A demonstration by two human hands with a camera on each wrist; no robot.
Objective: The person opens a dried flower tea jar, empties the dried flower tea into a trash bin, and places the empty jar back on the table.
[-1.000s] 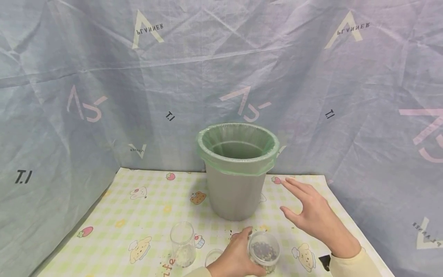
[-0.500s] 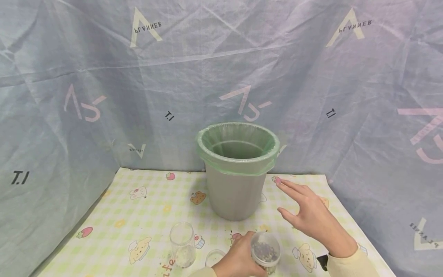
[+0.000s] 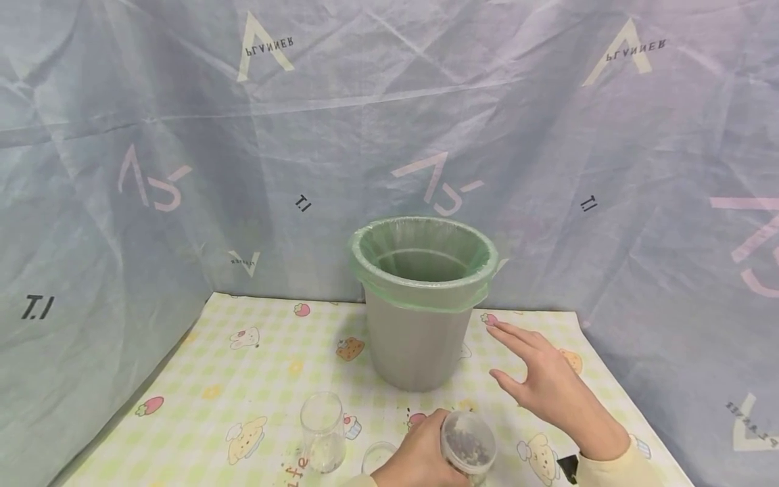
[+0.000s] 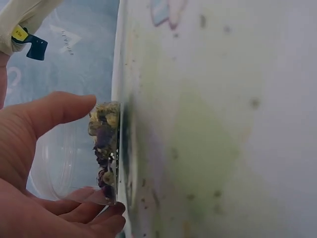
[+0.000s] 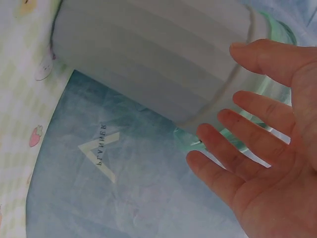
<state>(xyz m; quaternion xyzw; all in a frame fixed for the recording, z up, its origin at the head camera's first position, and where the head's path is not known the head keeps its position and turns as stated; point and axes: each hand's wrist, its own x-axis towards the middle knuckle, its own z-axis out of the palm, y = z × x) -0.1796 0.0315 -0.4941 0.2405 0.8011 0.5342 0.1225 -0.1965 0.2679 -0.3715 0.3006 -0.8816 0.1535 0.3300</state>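
My left hand (image 3: pixel 420 454) grips a clear round jar (image 3: pixel 467 443) at the near side of the table. Dried flower buds (image 4: pixel 105 148) in several colours lie at the jar's bottom. In the left wrist view its base is right at the tabletop; whether it touches I cannot tell. My right hand (image 3: pixel 544 385) hovers to the right of a grey bin (image 3: pixel 416 345), fingers spread and holding nothing. The same bin wall (image 5: pixel 148 54) shows beside the right hand in its wrist view. A green bag (image 3: pixel 426 297) lines the bin and folds over its rim.
A tall clear jar (image 3: pixel 322 433) with a little pale residue stands left of my left hand. A round clear piece (image 3: pixel 379 454) is partly hidden by that hand. Dark crumbs dot the checked tablecloth (image 3: pixel 201 433). Grey-blue cloth (image 3: pixel 316 149) hangs around the table.
The left hand and its jar have shifted slightly to the right. My right hand has edged a little leftward, its fingers still spread. The bin stays in place.
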